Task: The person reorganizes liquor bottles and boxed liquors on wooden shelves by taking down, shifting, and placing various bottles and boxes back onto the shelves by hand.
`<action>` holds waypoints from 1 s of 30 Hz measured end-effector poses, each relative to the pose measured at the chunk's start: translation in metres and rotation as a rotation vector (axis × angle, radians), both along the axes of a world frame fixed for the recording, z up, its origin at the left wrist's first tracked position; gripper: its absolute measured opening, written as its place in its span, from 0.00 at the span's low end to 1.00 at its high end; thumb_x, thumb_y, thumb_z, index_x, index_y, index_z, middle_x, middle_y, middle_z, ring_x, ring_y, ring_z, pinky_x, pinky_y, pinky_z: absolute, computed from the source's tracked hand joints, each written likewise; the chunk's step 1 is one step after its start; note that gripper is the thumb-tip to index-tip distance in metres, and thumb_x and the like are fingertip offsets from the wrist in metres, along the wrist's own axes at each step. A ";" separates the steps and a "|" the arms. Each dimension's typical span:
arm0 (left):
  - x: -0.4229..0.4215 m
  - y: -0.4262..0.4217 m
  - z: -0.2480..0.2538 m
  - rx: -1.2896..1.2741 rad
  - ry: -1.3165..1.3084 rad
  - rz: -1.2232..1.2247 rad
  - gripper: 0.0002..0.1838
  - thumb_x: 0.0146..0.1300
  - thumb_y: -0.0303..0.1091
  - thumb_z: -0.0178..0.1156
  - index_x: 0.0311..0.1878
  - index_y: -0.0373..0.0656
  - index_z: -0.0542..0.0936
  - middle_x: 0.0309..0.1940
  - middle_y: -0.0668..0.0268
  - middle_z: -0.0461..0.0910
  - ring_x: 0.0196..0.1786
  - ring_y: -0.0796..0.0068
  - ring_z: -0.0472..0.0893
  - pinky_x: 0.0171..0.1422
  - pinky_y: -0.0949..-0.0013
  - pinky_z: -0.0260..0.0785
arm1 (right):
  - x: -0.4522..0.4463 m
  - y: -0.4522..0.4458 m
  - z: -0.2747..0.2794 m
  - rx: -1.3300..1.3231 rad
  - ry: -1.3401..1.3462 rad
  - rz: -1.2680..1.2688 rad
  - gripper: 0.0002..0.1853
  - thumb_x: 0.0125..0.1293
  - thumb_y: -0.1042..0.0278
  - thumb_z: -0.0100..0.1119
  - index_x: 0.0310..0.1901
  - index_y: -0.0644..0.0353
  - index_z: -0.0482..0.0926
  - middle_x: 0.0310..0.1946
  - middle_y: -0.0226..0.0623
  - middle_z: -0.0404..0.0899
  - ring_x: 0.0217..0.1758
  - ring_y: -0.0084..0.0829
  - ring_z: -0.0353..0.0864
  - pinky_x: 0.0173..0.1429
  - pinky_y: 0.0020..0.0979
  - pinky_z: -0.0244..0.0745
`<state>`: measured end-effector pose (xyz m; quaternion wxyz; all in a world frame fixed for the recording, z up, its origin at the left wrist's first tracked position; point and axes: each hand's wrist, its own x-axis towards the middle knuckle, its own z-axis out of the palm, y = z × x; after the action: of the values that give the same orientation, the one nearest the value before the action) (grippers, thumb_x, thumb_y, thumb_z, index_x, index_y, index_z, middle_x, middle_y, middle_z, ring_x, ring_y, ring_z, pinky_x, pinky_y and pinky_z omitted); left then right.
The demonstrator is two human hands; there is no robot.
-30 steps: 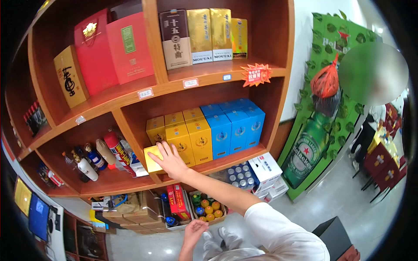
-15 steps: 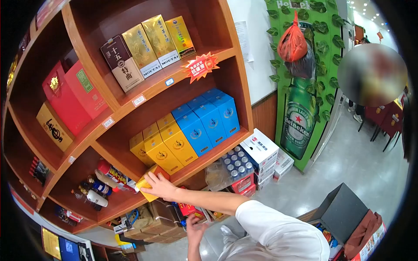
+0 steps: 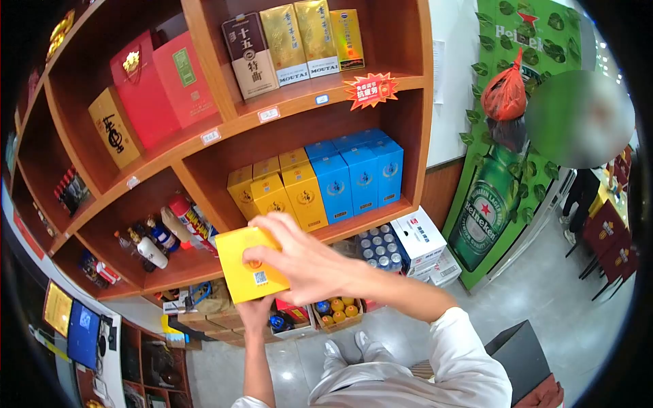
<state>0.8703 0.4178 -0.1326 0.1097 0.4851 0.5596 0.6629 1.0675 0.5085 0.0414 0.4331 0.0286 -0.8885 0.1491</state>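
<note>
In front of the shelf, off the boards, is a yellow gift box (image 3: pixel 238 255) with a small QR code on the face toward me. My right hand (image 3: pixel 296 262) wraps round its right side, thumb across the near face. From below, my left hand (image 3: pixel 255 309) meets the lower edge of this box; its fingers are partly hidden behind it. Past my hands, similar yellow boxes (image 3: pixel 305 196) stand in a shelf compartment, next to several blue boxes (image 3: pixel 364 173).
The wooden shelf (image 3: pixel 299 107) also bears gold Moutai boxes (image 3: pixel 316 41), red gift boxes (image 3: pixel 187 81) and bottles (image 3: pixel 149 251). Below it are a tray of cans (image 3: pixel 381 248) and white cartons (image 3: pixel 418 238). A dark box (image 3: pixel 520 360) stands on the floor to the right.
My right hand has brought the yellow box off the shelf edge toward me. My left hand has risen to its underside. The view has shifted, so the shelves appear further right.
</note>
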 end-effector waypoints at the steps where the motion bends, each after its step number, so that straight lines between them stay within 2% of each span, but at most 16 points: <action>1: -0.004 0.000 0.014 -0.033 0.062 -0.057 0.42 0.52 0.28 0.81 0.69 0.36 0.70 0.63 0.58 0.77 0.63 0.65 0.79 0.69 0.60 0.73 | 0.006 -0.002 0.011 0.005 -0.013 0.003 0.39 0.43 0.70 0.80 0.59 0.49 0.72 0.68 0.58 0.61 0.73 0.67 0.59 0.74 0.58 0.64; 2: -0.006 0.001 0.023 -0.063 0.122 -0.110 0.43 0.50 0.27 0.81 0.69 0.36 0.69 0.64 0.58 0.77 0.64 0.66 0.78 0.70 0.61 0.72 | 0.012 -0.002 0.020 0.014 -0.027 0.010 0.39 0.43 0.70 0.80 0.59 0.49 0.72 0.69 0.58 0.61 0.72 0.67 0.59 0.74 0.59 0.63; 7: 0.008 0.016 0.047 -0.015 0.179 -0.390 0.48 0.63 0.42 0.72 0.79 0.36 0.57 0.67 0.56 0.74 0.60 0.64 0.79 0.64 0.66 0.75 | 0.033 -0.015 0.055 0.059 -0.046 0.002 0.38 0.42 0.66 0.84 0.58 0.49 0.75 0.70 0.58 0.62 0.71 0.67 0.61 0.76 0.57 0.60; 8: 0.005 0.014 0.049 -0.005 0.199 -0.441 0.49 0.65 0.45 0.70 0.80 0.37 0.54 0.67 0.55 0.74 0.59 0.64 0.80 0.63 0.67 0.76 | 0.037 -0.016 0.063 0.100 -0.057 -0.026 0.42 0.39 0.65 0.84 0.60 0.52 0.75 0.71 0.59 0.61 0.73 0.66 0.62 0.74 0.56 0.66; 10: -0.003 0.020 0.044 0.008 0.364 -0.386 0.49 0.63 0.43 0.73 0.78 0.38 0.53 0.73 0.57 0.65 0.63 0.65 0.77 0.66 0.64 0.74 | 0.037 -0.018 0.068 0.020 0.055 0.002 0.44 0.42 0.63 0.85 0.64 0.51 0.74 0.73 0.58 0.60 0.74 0.64 0.62 0.74 0.54 0.66; 12: 0.024 0.015 0.085 0.118 0.269 -0.266 0.38 0.55 0.38 0.80 0.66 0.38 0.71 0.60 0.60 0.78 0.58 0.68 0.81 0.63 0.63 0.76 | 0.037 -0.015 0.065 -0.021 0.162 -0.018 0.49 0.46 0.59 0.86 0.71 0.52 0.71 0.76 0.58 0.57 0.75 0.61 0.63 0.74 0.53 0.66; 13: 0.030 0.015 0.102 0.172 0.220 -0.212 0.33 0.51 0.36 0.83 0.60 0.38 0.80 0.53 0.61 0.85 0.56 0.69 0.83 0.61 0.62 0.77 | 0.037 -0.010 0.067 0.096 0.191 -0.093 0.53 0.47 0.58 0.87 0.74 0.55 0.66 0.77 0.59 0.55 0.77 0.62 0.60 0.75 0.54 0.66; 14: 0.029 0.017 0.114 0.128 0.146 -0.226 0.35 0.49 0.39 0.85 0.59 0.36 0.80 0.53 0.59 0.85 0.55 0.68 0.84 0.60 0.63 0.78 | 0.035 -0.007 0.063 0.037 0.180 -0.092 0.55 0.48 0.56 0.86 0.76 0.56 0.61 0.78 0.59 0.53 0.79 0.61 0.58 0.76 0.53 0.65; 17: 0.040 0.012 0.155 0.220 -0.034 -0.291 0.32 0.48 0.32 0.85 0.55 0.35 0.81 0.52 0.60 0.86 0.51 0.70 0.86 0.56 0.65 0.80 | 0.027 0.009 0.047 -0.216 0.087 -0.070 0.60 0.54 0.53 0.83 0.80 0.57 0.52 0.80 0.58 0.52 0.82 0.57 0.56 0.78 0.51 0.63; 18: 0.040 0.013 0.162 0.260 -0.030 -0.306 0.31 0.47 0.29 0.84 0.55 0.35 0.81 0.51 0.61 0.86 0.51 0.71 0.86 0.55 0.66 0.81 | 0.026 0.013 0.042 -0.315 0.050 -0.064 0.60 0.56 0.52 0.82 0.81 0.58 0.49 0.80 0.58 0.52 0.83 0.55 0.56 0.79 0.50 0.62; 21: 0.032 0.010 0.178 0.235 0.036 -0.298 0.31 0.47 0.29 0.84 0.55 0.35 0.81 0.50 0.61 0.87 0.51 0.71 0.86 0.55 0.66 0.81 | 0.019 0.022 0.035 -0.417 -0.061 -0.006 0.60 0.59 0.49 0.79 0.83 0.57 0.45 0.80 0.57 0.54 0.82 0.51 0.58 0.80 0.49 0.61; 22: 0.029 0.010 0.180 0.211 0.061 -0.298 0.32 0.46 0.30 0.85 0.54 0.35 0.81 0.48 0.61 0.87 0.50 0.72 0.86 0.55 0.67 0.81 | 0.015 0.026 0.033 -0.393 -0.047 0.017 0.61 0.58 0.48 0.79 0.83 0.56 0.45 0.77 0.57 0.59 0.80 0.51 0.62 0.79 0.48 0.61; 25: 0.030 0.004 0.180 0.180 0.059 -0.266 0.30 0.46 0.30 0.85 0.52 0.35 0.82 0.46 0.62 0.88 0.48 0.71 0.87 0.53 0.67 0.81 | 0.011 0.028 0.031 -0.425 -0.077 0.040 0.65 0.55 0.47 0.81 0.83 0.55 0.42 0.75 0.57 0.62 0.79 0.51 0.63 0.79 0.47 0.61; 28: 0.019 0.003 0.152 0.115 0.084 -0.312 0.38 0.45 0.30 0.85 0.60 0.35 0.77 0.52 0.60 0.85 0.54 0.69 0.85 0.59 0.65 0.80 | 0.005 0.026 0.017 -0.541 -0.084 0.117 0.69 0.51 0.49 0.84 0.83 0.54 0.39 0.73 0.56 0.65 0.77 0.50 0.66 0.80 0.48 0.60; 30: 0.021 0.002 0.132 0.120 0.053 -0.301 0.46 0.45 0.29 0.85 0.67 0.37 0.70 0.59 0.59 0.80 0.61 0.68 0.81 0.64 0.63 0.77 | 0.002 0.027 0.008 -0.552 -0.123 0.109 0.71 0.49 0.51 0.85 0.83 0.54 0.38 0.72 0.56 0.66 0.76 0.50 0.67 0.80 0.48 0.60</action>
<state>0.8908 0.4201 -0.0007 0.1638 0.5867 0.4428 0.6580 1.0699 0.5354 0.0497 0.3612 -0.0515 -0.8361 0.4097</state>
